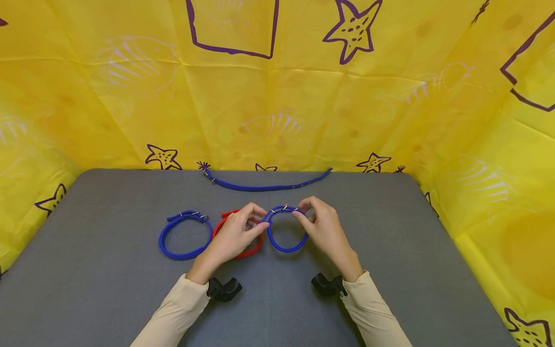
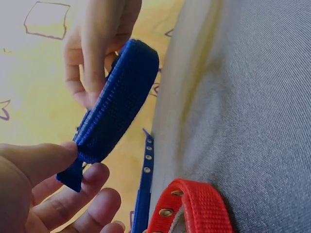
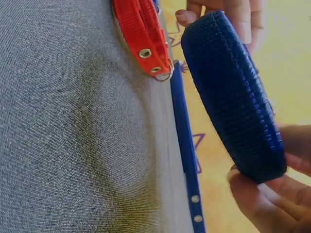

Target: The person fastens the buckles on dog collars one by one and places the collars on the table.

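Note:
Both hands hold a blue woven pet collar, looped into a ring, above the grey table. My left hand pinches the strap's free end between thumb and fingers, as the left wrist view shows. On the other side of the ring, my right hand grips the band near the metal buckle. Seen from the right wrist, the blue collar stands edge-up with the right fingers at its lower end. Partly behind the left hand lies a red collar, also looped, with metal eyelets.
Left of the red collar lies another looped blue collar. An unfastened blue collar stretches along the far edge of the grey table. Yellow patterned cloth rises behind the table and at both sides.

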A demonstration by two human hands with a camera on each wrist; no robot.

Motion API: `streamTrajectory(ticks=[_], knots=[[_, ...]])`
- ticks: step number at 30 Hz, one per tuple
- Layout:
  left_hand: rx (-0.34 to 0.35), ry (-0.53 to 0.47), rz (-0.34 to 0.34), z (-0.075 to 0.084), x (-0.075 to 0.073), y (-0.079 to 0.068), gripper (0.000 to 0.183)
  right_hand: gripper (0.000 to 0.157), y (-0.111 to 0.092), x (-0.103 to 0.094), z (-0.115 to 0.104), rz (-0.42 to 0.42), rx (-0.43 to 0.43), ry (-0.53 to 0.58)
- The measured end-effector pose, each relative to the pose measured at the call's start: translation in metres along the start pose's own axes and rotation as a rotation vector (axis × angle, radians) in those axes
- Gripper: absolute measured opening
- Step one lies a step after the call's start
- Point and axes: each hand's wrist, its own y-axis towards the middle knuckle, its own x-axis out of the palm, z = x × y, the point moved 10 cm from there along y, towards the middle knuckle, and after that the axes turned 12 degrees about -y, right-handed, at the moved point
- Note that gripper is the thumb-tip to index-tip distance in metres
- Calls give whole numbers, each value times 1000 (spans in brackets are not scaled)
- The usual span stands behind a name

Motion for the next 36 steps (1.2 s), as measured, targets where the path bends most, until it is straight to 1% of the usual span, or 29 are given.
streamTrajectory(ticks=[4,6,13,22,25,29,36], knots=[[-25,10,12,-4,-1,1,23,16,1,4,8,-26,44,49],[-29,25,5,-6,-1,2,26,16,1,5,12,-32,69,59],[-70,112,-65,-12,4,3,37,11,2,8,22,-2,105,-13],[-78,144,-80,-15,6,3,20,9,-2,18,33,-24,165,-86],[-85,147,-94,-17,8,4,20,9,-3,20,35,-27,177,-105],[-84,150,-96,-18,11,4,22,8,-3,24,37,-44,181,-97],[-59,171,-85,-17,11,3,25,11,-3,31,42,-78,208,-81]])
